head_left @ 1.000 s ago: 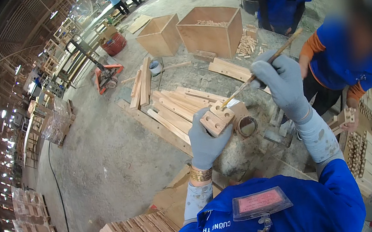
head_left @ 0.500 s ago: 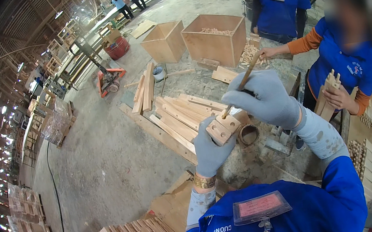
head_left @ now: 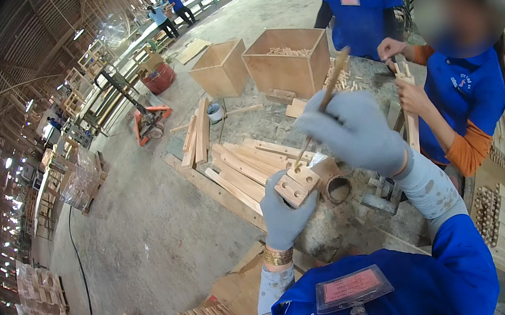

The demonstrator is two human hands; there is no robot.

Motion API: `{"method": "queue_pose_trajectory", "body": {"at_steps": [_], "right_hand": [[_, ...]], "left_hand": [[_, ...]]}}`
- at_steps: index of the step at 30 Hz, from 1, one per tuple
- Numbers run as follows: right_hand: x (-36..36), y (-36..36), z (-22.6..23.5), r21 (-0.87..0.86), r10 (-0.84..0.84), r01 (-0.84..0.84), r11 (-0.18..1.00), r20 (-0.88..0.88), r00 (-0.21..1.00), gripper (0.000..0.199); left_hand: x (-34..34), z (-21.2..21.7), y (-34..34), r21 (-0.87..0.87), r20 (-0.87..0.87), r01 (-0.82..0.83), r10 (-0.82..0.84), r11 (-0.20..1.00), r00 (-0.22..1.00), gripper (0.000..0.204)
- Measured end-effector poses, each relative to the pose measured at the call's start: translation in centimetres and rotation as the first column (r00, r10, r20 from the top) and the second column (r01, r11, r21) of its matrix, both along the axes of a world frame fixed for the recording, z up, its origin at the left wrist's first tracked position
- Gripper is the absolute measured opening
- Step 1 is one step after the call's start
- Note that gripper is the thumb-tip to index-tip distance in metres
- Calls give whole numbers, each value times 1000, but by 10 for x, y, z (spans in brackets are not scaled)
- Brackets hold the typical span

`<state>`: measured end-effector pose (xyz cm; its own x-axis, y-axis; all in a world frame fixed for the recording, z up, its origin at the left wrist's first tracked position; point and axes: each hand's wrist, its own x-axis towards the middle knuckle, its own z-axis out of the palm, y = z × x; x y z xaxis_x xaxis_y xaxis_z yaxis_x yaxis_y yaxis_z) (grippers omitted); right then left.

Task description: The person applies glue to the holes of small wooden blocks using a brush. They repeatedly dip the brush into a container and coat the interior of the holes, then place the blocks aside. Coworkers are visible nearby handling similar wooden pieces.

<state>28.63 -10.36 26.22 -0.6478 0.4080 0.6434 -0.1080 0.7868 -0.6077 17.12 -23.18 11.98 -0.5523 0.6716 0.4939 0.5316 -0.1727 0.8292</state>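
Observation:
My left hand (head_left: 285, 222), in a grey glove, is closed around wooden pieces (head_left: 296, 187) held side by side. Their end faces point up and show round drilled holes. Above them, my gloved right hand (head_left: 358, 134) grips a slim brown stick (head_left: 336, 77), wide at its upper end. Its thin lower tip meets one hole in the far piece; how deep it goes I cannot tell. The right fingers are slightly blurred. Just right of the pieces, a round open container (head_left: 337, 189) sits on the worktable (head_left: 332, 230).
Long wooden slats (head_left: 243, 162) lie beyond my left hand. Two plywood boxes (head_left: 287, 57) stand further off, with loose dowels (head_left: 344, 75) nearby. At right a co-worker (head_left: 462, 82) handles a doweled wooden piece (head_left: 411, 117). A metal fixture (head_left: 383, 194) sits near my right forearm.
The stick's tip has risen slightly in the hole, and my right hand has tilted. The co-worker at right has brought both hands together at the wooden piece.

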Motion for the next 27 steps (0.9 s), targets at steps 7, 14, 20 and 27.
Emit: {"method": "queue_pose_trajectory", "body": {"at_steps": [7,14,20,27], "right_hand": [[24,46,-89,-156,-188,205,966,114,975,27],[32,62,-281,105,-336,325,940,457,824,28],[24,60,-316,-76,-233,321,944,537,811,29],[22,60,-299,-90,-265,348,933,484,834,34]], "left_hand": [[-3,-5,-2,22,-12,-46,46,999,999,56],[-1,-10,0,11,33,-2,1,1000,999,57],[-2,-12,0,-21,11,3,-3,1000,1000,63],[3,-9,-2,-13,-1,-16,16,1000,1000,61]]}}
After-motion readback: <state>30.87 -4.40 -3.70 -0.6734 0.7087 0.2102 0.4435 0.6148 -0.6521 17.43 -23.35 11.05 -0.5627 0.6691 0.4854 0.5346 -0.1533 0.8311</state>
